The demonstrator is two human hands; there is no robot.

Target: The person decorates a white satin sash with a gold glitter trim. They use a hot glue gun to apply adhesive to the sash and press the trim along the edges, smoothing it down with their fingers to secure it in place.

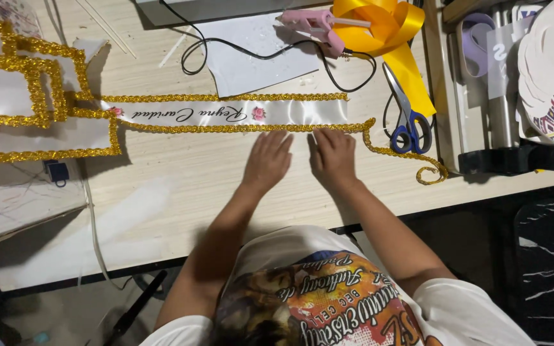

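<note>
White satin sash (226, 113) edged with gold glitter braid (238, 128) is laid flat across the pale wooden table (181, 179), at twelve o'clock from both hands. Left hand (268, 160) and right hand (333, 158) are pressed side by side on the lower braid, fingers extended and close together. Even, firm pressure along the trim would likely seat it straight. Blue-handled scissors (408, 122) are seen at two o'clock.

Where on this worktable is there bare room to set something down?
Bare wood lies below the white sash, left of the left hand, and right of the right hand. Crowded: glue gun, yellow ribbon, scissors.
</note>
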